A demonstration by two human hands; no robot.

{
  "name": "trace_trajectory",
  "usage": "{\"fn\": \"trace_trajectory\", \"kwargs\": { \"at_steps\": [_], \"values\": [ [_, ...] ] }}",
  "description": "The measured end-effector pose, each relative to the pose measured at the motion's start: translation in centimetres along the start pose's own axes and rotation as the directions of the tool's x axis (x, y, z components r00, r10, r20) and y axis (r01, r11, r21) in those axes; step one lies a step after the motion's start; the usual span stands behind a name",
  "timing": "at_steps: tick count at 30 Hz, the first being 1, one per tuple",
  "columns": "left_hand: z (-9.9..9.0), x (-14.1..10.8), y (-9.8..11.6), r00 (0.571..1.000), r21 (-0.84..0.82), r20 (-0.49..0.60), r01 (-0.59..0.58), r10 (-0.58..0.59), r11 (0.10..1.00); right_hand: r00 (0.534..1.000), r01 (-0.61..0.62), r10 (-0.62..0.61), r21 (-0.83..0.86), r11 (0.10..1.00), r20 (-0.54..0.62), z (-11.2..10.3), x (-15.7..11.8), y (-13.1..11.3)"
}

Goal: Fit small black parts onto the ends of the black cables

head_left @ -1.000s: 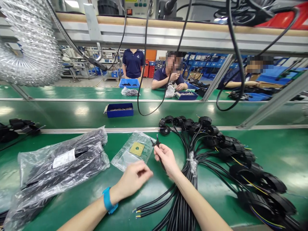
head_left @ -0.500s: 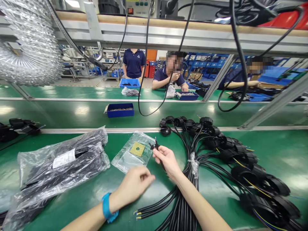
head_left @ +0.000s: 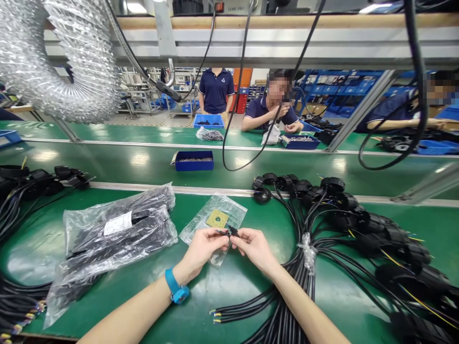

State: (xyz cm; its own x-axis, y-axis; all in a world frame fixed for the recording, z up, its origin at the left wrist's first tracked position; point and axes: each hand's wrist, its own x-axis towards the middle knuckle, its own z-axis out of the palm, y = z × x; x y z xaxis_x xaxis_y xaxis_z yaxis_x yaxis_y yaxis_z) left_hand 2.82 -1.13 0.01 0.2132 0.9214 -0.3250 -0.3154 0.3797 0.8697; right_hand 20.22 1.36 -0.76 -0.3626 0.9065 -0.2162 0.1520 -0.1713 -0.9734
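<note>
Over the clear zip bag (head_left: 234,206), my two hands meet with their fingertips close together. My left hand (head_left: 201,248), with a blue band at the wrist, pinches one side of a small black part (head_left: 232,231). The other side is between the thumb and fingers of my right hand (head_left: 258,249). Fingertips cover much of this part, so I cannot tell whether it is one piece or two. Just behind it, a yellow square plate (head_left: 217,218) with a round hole lies at the bag.
Right of my hands lies a tied bundle of black cables (head_left: 283,310) with round black housings (head_left: 375,223). A plastic bag of black parts (head_left: 143,248) is at left. Farther back stand a blue bin (head_left: 194,165) and co-workers. A cable loop (head_left: 224,153) hangs ahead.
My left hand has moved up and right and now grips the small black part with my right hand. The view has shifted left, so the scene sits further right.
</note>
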Motion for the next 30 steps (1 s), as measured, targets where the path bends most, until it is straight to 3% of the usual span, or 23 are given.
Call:
{"fn": "trace_trajectory", "kwargs": {
  "at_steps": [7,13,30],
  "values": [
    [-0.16,0.2,0.35,0.999,-0.01,-0.035,-0.009,0.008,1.0,1.0,-0.02,0.02,0.004,1.0,0.015,0.03,-0.14,-0.02],
    [-0.39,0.37,0.06,1.0,-0.019,0.007,0.001,0.0,1.0,0.999,-0.051,0.051,0.008,0.999,-0.007,0.04,-0.22,0.03],
    [-0.68,0.13,-0.01,0.991,0.167,0.084,-0.12,0.108,0.979,0.983,-0.182,0.171,0.188,0.965,0.07,0.17,-0.65,-0.64]
  ]
}}
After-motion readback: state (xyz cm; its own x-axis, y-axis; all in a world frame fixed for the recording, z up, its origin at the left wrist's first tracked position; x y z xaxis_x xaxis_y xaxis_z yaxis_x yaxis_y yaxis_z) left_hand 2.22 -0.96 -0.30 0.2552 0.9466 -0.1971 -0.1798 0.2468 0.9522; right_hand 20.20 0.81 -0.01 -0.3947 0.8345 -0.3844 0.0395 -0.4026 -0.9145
